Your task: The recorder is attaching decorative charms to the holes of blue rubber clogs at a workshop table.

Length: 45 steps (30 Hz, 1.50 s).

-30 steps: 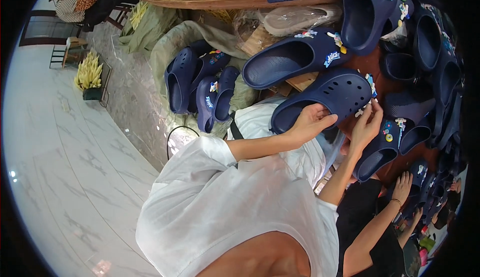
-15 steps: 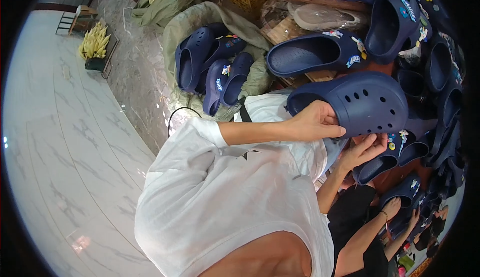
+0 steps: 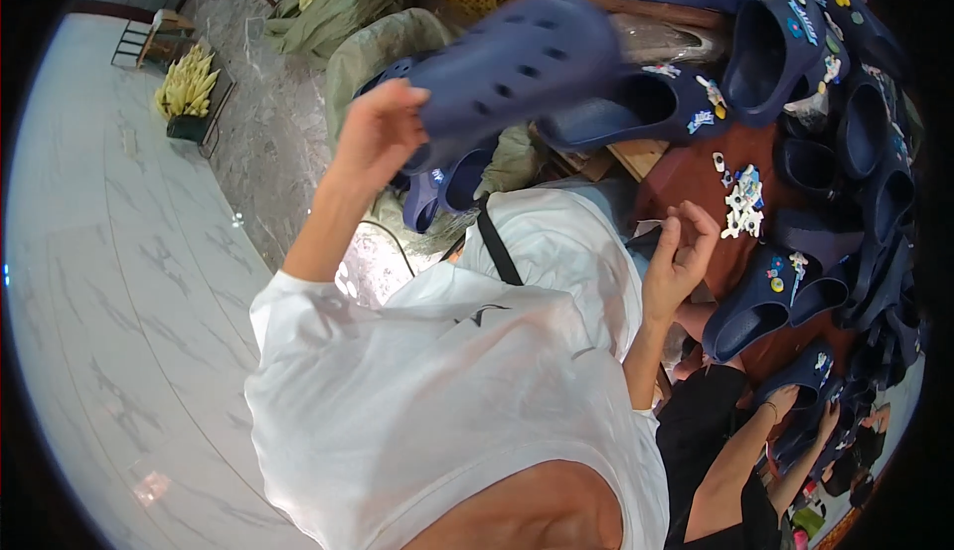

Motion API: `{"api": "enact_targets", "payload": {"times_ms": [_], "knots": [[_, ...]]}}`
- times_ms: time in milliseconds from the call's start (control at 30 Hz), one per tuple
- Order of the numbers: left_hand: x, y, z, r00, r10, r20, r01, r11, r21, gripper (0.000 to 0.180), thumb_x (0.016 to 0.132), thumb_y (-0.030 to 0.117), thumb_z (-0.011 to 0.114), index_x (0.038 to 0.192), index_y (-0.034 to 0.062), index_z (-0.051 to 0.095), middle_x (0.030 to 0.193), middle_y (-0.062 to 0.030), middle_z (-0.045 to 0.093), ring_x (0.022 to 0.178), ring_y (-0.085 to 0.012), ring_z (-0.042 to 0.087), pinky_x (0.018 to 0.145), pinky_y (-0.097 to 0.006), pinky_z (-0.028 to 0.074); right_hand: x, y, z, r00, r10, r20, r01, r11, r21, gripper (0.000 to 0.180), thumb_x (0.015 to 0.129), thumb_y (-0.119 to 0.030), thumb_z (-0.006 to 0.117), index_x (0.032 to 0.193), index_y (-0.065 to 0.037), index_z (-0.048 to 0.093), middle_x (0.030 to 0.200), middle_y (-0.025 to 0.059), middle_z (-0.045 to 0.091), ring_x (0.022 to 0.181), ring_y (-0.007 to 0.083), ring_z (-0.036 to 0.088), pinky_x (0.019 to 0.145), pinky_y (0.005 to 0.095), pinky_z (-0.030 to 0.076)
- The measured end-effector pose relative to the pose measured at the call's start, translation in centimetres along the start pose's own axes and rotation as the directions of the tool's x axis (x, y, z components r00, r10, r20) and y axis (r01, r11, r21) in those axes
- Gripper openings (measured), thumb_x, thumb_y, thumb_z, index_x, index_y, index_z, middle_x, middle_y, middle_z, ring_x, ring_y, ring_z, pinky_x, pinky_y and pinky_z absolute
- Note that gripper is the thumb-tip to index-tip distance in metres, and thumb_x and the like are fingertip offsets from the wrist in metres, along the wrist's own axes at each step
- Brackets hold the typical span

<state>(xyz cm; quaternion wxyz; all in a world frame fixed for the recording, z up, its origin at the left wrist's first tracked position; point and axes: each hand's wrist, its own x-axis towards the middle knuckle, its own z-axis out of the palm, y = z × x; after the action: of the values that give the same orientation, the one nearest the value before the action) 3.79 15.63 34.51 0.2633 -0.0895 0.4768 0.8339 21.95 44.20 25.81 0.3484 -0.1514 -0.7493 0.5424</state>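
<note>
Left hand (image 3: 376, 138) raised, fingers clenched, right hand (image 3: 679, 264) lower, fingers curled

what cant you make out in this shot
- Head view: the navy clog in the left hand is motion-blurred; its holes and edges smear.
- Right hand: fingers curled; anything pinched there is too small to tell.
- Small charms on the brown table: too tiny to identify.
- Clog pile at right: bent and cut off by the fisheye rim.

Motion blurs the raised navy clog (image 3: 517, 68).
</note>
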Motion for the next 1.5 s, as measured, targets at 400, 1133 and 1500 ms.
{"api": "enact_targets", "payload": {"times_ms": [400,1133,1500], "knots": [[11.4,-14.2,-20.6,0.915,-0.071,-0.398,0.102,0.993,0.059,0.021,0.082,0.030,0.064,0.085,0.0109,0.057,0.072,0.0000,0.050,0.064,-0.0121,0.053,0.056,-0.024,0.045,-1.6,2.9,-3.0,0.994,0.106,-0.037,-0.111,0.962,-0.249,0.010,0.088,0.002,0.057,0.097,0.001,0.061,0.098,0.0121,0.059,0.086,0.0210,0.059,0.072,0.0282,0.048],[13.8,-18.7,-22.4,0.799,-0.273,-0.535,0.479,0.827,0.295,0.021,0.081,0.030,0.066,0.094,0.0131,0.063,0.083,0.0019,0.062,0.067,-0.0113,0.056,0.058,-0.030,0.041,0.9,4.5,-3.0,0.986,0.158,-0.046,-0.164,0.958,-0.236,0.009,0.088,0.001,0.057,0.096,0.000,0.062,0.096,0.0106,0.058,0.081,0.0192,0.060,0.070,0.0280,0.050],[10.1,-13.5,-9.4,0.909,0.397,-0.123,-0.237,0.737,0.633,0.038,0.085,0.003,0.056,0.123,0.0023,0.052,0.106,-0.0069,0.057,0.093,-0.0138,0.056,0.078,-0.028,0.046,2.1,5.8,-4.2,0.981,0.173,-0.088,-0.187,0.961,-0.203,0.011,0.089,0.001,0.056,0.099,0.000,0.061,0.097,0.0106,0.057,0.082,0.0204,0.062,0.069,0.0294,0.053]]}}
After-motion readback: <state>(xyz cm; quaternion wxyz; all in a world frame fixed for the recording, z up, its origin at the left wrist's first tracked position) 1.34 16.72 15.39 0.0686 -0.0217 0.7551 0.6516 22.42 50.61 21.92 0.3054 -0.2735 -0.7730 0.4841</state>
